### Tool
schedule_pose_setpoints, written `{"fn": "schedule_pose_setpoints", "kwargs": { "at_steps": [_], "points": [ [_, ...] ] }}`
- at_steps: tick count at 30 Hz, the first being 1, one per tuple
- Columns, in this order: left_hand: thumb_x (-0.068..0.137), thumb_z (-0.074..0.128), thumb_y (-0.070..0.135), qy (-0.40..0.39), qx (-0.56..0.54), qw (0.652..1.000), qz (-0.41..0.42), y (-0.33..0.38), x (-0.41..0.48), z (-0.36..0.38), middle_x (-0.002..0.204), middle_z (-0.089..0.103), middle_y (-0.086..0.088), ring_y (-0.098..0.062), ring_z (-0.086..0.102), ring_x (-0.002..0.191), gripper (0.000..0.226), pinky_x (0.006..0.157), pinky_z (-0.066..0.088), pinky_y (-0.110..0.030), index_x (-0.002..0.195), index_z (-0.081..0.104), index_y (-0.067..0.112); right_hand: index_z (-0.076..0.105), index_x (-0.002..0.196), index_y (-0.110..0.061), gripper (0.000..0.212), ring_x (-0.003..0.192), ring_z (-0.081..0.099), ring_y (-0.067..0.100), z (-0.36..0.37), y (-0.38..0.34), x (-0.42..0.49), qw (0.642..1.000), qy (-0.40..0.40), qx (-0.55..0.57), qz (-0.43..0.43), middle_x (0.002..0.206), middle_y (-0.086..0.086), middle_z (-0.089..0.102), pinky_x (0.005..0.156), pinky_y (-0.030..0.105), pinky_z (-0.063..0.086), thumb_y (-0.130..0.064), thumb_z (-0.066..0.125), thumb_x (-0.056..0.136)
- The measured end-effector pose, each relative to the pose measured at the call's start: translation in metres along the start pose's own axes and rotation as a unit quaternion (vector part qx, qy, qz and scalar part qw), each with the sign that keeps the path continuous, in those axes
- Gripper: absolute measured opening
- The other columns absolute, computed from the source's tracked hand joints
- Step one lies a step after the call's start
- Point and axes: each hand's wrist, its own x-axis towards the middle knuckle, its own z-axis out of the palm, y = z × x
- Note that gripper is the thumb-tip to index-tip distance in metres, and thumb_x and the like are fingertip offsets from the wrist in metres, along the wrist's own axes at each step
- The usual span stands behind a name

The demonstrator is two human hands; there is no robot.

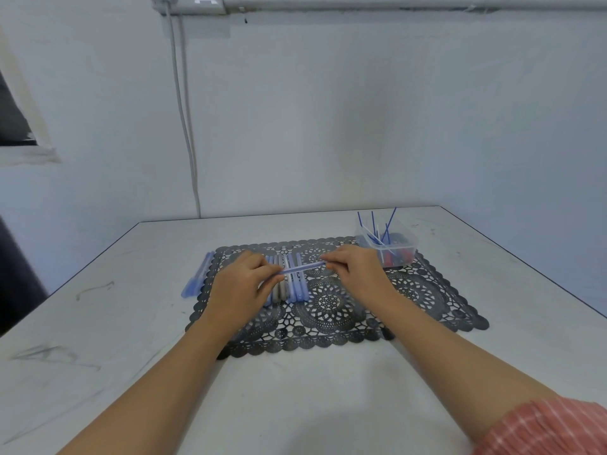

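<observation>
The left hand [243, 284] and right hand [356, 272] are bare, like both forearms. At the frame's lower right, a salmon-pink cloth sleeve [551, 428] with thin white stripes bunches near the right elbow.

Bare forearms extended forward, converging; left hand [241, 285] and right hand [356, 274] palm-down, fingers curled in pinches.

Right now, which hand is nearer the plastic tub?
Right. The right hand is close beside the tub; the left hand is farther off, at the pen's other end.
</observation>
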Motion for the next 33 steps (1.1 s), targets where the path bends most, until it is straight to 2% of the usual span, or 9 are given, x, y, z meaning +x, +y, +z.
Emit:
{"fn": "schedule_pose_setpoints", "kwargs": {
  "at_steps": [4, 8, 14, 19, 25, 29, 33],
  "points": [
    [0.088, 0.048, 0.039, -0.003, -0.018, 1.0, -0.008, 0.0, -0.001, 0.0, 0.075, 0.062, 0.005, -0.012, 0.055, 0.069, 0.036, 0.055, 0.044, -0.021, 0.091, 0.074, 0.015, 0.069, 0.106, -0.003, 0.022, 0.091, 0.061, 0.018, 0.001, 0.002, -0.001, 1.0, 0.001, 0.014, -0.024, 0.101, 0.01, 0.068, 0.081, 0.007, 0.035, -0.001, 0.059, 0.087],
    [0.088, 0.048, 0.039, -0.003, -0.036, 0.999, -0.02, 0.001, -0.001, -0.001, 0.076, 0.062, 0.005, -0.011, 0.055, 0.071, 0.036, 0.056, 0.047, -0.023, 0.092, 0.074, 0.014, 0.07, 0.105, -0.009, 0.021, 0.081, 0.055, 0.006, 0.001, 0.004, 0.0, 0.998, 0.005, 0.058, 0.003, 0.095, 0.002, 0.068, 0.073, 0.001, 0.039, -0.005, 0.06, 0.087],
    [0.087, 0.046, 0.041, -0.009, -0.057, 0.998, -0.035, 0.003, -0.002, -0.002, 0.078, 0.064, 0.004, -0.009, 0.054, 0.073, 0.039, 0.059, 0.05, -0.025, 0.094, 0.073, 0.013, 0.072, 0.099, -0.021, 0.02, 0.077, 0.065, 0.008, 0.001, 0.006, -0.001, 0.981, 0.008, 0.185, 0.053, 0.082, -0.007, 0.069, 0.077, 0.019, 0.052, -0.009, 0.063, 0.086],
    [0.087, 0.046, 0.04, -0.005, -0.054, 0.998, -0.018, 0.004, -0.001, -0.002, 0.076, 0.063, 0.004, -0.004, 0.047, 0.074, 0.04, 0.061, 0.044, -0.02, 0.093, 0.073, 0.011, 0.066, 0.088, -0.033, 0.03, 0.077, 0.067, 0.021, 0.001, 0.006, -0.002, 0.971, 0.006, 0.236, 0.034, 0.076, 0.002, 0.069, 0.077, 0.025, 0.056, -0.005, 0.054, 0.091],
    [0.088, 0.047, 0.039, 0.006, -0.054, 0.998, -0.007, 0.003, -0.001, -0.001, 0.076, 0.063, 0.004, -0.005, 0.049, 0.073, 0.038, 0.062, 0.044, -0.019, 0.093, 0.073, 0.011, 0.06, 0.087, -0.022, 0.007, 0.069, 0.067, 0.012, 0.0, 0.004, -0.001, 0.979, 0.015, 0.202, 0.038, 0.072, -0.005, 0.07, 0.068, 0.018, 0.053, -0.02, 0.056, 0.092],
    [0.089, 0.047, 0.039, 0.009, -0.055, 0.998, 0.013, 0.005, 0.0, 0.0, 0.074, 0.063, 0.004, -0.008, 0.053, 0.071, 0.038, 0.059, 0.046, -0.02, 0.089, 0.073, 0.012, 0.056, 0.071, -0.019, 0.032, 0.055, 0.055, 0.005, 0.002, 0.009, 0.0, 1.0, 0.01, 0.012, -0.013, 0.06, -0.007, 0.061, 0.063, 0.028, 0.047, -0.035, 0.044, 0.096],
    [0.089, 0.047, 0.039, 0.002, -0.06, 0.998, 0.02, 0.006, 0.0, 0.001, 0.074, 0.063, 0.005, -0.006, 0.052, 0.07, 0.037, 0.06, 0.045, -0.018, 0.088, 0.073, 0.012, 0.058, 0.063, -0.009, 0.053, 0.058, 0.058, 0.018, 0.004, 0.012, 0.0, 1.0, 0.019, -0.006, -0.001, 0.055, 0.001, 0.058, 0.068, 0.034, 0.05, -0.044, 0.035, 0.096]
  ]
}}
